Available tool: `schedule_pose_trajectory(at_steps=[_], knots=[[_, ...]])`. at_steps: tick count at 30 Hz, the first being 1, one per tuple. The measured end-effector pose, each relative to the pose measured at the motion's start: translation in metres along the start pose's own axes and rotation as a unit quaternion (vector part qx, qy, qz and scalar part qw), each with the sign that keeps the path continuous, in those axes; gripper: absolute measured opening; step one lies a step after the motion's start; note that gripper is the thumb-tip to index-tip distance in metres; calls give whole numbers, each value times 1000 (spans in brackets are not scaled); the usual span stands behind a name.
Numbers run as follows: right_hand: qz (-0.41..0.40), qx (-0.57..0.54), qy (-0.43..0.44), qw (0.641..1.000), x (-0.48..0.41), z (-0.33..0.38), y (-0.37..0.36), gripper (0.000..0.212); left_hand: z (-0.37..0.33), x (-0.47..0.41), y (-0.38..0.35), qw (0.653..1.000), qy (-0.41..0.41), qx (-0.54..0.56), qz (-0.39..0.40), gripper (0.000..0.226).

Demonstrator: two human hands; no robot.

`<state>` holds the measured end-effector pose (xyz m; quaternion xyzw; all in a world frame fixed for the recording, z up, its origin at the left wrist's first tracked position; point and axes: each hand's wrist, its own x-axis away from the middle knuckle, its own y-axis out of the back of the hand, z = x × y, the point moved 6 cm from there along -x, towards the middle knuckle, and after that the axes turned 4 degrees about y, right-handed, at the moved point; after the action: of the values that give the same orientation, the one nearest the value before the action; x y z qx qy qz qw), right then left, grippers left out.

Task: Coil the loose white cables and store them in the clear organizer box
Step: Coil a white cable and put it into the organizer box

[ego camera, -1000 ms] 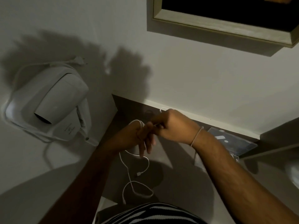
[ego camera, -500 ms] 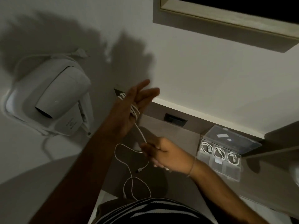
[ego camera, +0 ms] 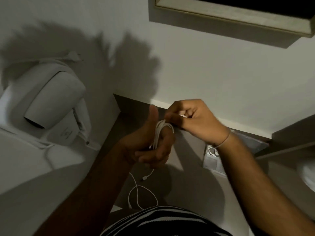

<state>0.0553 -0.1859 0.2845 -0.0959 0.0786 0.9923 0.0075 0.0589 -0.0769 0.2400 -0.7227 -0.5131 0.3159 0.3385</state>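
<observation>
Dim grey surface (ego camera: 192,147), wall-mounted hair dryer (ego camera: 51,106) beside. Left hand (ego camera: 150,142), splayed half a second ago, now closed around white cable (ego camera: 160,132) loops; right hand (ego camera: 192,118) pinching the strand, back up beside it. Coil nearly wound, tail dangling; clear organizer box (ego camera: 213,159) waiting.

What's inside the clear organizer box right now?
One coiled white cable shows in a compartment of the clear organizer box. The right forearm covers the rest of the box, so other compartments can't be checked.

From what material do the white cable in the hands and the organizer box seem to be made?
White cable: likely soft, matte rubbery plastic; it bends into tight loops around the left hand. Organizer box: probably clear, hard, glossy plastic; coiled cables show through it, though it is largely hidden.
</observation>
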Motion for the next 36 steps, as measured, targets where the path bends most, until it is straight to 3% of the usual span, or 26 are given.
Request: schedule_pose_trajectory(at_steps=[3, 7, 11, 13, 18, 21, 23, 25, 27, 30, 33, 36], knots=[[-110, -92, -15, 990, 16, -31, -20, 14, 1, 1, -2, 994, -11, 112, -7, 94], [-186, -212, -51, 958, 37, -46, -37, 28, 1, -1, -7, 999, -26, 39, 24, 86], [-245, -163, -69, 953, 57, -43, -38, 30, 3, -2, 4, 993, -26, 117, 6, 88], [-250, -123, -61, 958, 64, -36, -34, 26, 5, -4, 0, 998, -19, 47, 26, 83], [-261, -137, -79, 952, 77, -26, -23, 40, 14, -6, 12, 998, 23, -60, -3, 78], [-276, -159, -97, 943, 85, -29, -20, 43, 8, -1, 27, 995, 29, -82, -44, 79], [-292, -160, -99, 938, 89, -34, -17, 36, 6, 0, 36, 986, 28, -111, -120, 79], [-322, -161, -96, 928, 91, -41, -10, 20, 7, -1, 50, 934, 33, -207, -290, 80], [-367, -147, -113, 912, 94, -51, -3, 19, 5, 0, 60, 848, 11, -277, -453, 80], [-404, -90, -116, 903, 97, -64, 1, 16, 7, 1, 70, 749, -46, -297, -590, 77], [-460, -76, -109, 878, 101, -78, 10, 13, 15, -2, 74, 713, -108, -297, -626, 54], [-529, -93, -109, 836, 112, -96, 28, 12, 34, -19, 72, 710, -97, -407, -567, 35]])
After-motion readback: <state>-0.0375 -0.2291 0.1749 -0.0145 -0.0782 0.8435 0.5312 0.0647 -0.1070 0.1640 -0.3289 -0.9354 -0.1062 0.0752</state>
